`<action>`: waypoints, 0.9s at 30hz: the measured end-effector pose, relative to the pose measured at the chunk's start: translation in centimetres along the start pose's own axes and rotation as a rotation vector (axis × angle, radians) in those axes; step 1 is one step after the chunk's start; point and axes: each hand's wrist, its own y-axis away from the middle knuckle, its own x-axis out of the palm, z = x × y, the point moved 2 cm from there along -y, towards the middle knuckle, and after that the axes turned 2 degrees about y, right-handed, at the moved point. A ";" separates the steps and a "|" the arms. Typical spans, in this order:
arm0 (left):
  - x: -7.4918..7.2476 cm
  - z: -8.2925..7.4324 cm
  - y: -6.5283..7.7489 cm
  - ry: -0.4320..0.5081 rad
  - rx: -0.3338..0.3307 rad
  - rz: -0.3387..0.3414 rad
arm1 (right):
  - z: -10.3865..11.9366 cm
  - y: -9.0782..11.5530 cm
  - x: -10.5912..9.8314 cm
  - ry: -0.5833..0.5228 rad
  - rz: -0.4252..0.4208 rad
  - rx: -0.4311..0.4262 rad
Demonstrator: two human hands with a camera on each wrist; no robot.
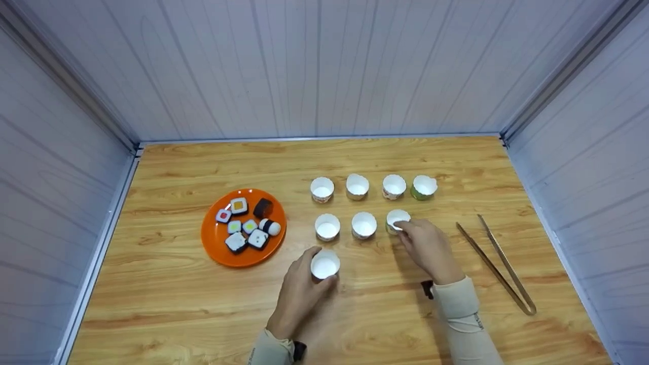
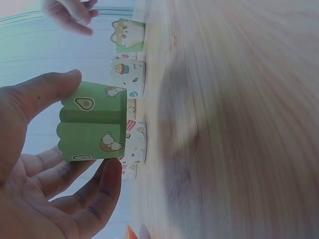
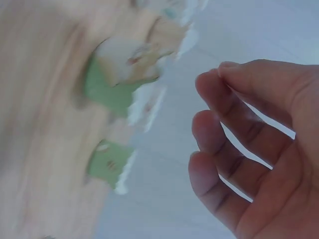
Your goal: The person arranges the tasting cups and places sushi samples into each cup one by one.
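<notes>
My left hand [image 1: 294, 294] grips a paper cup [image 1: 325, 264] by its sides, thumb on one side and fingers on the other. The left wrist view shows this green cup [image 2: 94, 134] with avocado and puppy prints and a scalloped rim. My right hand [image 1: 431, 248] hovers by the nearer row's right-hand cup [image 1: 398, 217], overlapping it in the head view. From the right wrist, a gap shows between the loosely curled fingers [image 3: 207, 177] and the green cup with an animal face [image 3: 102, 92]; nothing is between thumb and fingertips. Two white cups [image 1: 364, 225] stand left of it.
Behind stands another row of several paper cups [image 1: 357, 187]. An orange plate [image 1: 215, 248] at left bears several toy-like sushi pieces [image 1: 257, 239]. Metal tongs [image 1: 507, 274] lie spread at right. Pale panel walls [image 1: 319, 71] enclose the wooden table [image 1: 167, 304] at the back and both sides.
</notes>
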 end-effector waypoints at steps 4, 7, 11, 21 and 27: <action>0.0 -0.1 0.0 0.007 -0.014 0.008 | 2.7 0.0 0.4 -0.050 -0.034 -0.163; 0.0 -0.1 0.0 0.006 -0.002 0.004 | 5.0 0.0 1.1 -0.123 -0.012 -0.275; 0.1 -0.1 0.0 0.003 0.013 -0.003 | 7.2 0.2 2.5 -0.178 0.033 -0.363; 0.1 -0.3 0.0 0.014 0.020 0.011 | 9.3 0.4 4.6 -0.185 0.109 -0.463; 0.1 -0.4 0.0 0.001 0.027 0.009 | 9.3 0.4 4.8 -0.190 0.158 -0.443</action>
